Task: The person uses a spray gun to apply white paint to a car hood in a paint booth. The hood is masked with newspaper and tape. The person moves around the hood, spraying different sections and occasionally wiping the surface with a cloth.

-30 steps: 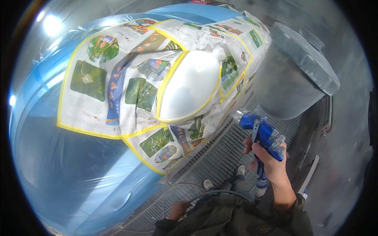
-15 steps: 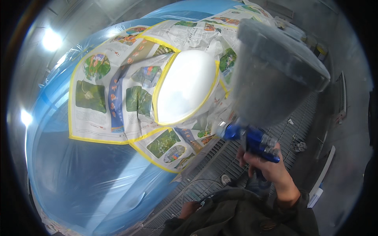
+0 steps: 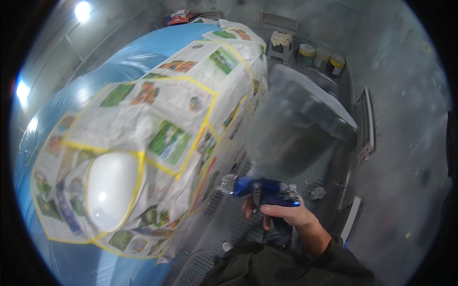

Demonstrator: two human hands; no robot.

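Observation:
My right hand [image 3: 299,214] is closed round the grip of a blue spray gun [image 3: 276,192] with a silver nozzle. On top of the gun sits a large, cloudy grey cup [image 3: 293,126], blurred by motion. The nozzle points left, apart from the covered car-like body. At the left, a glossy white rounded panel [image 3: 110,188] lies exposed, edged with yellow tape. Sheets of newspaper [image 3: 129,114] surround it, taped together along their seams. Blue plastic film [image 3: 138,52] covers the body beyond them. My left hand is out of view.
Several paint cans [image 3: 320,58] and a stool [image 3: 280,47] stand at the far wall. A vent-like panel [image 3: 366,121] is on the right wall. The floor is a metal grating [image 3: 210,248], where a thin hose curves near my feet. A white strip [image 3: 350,220] stands low at the right.
The view has turned right and farther along the body, so the white panel sits lower left. The spray gun appears further left in the picture. My left hand has left the view.

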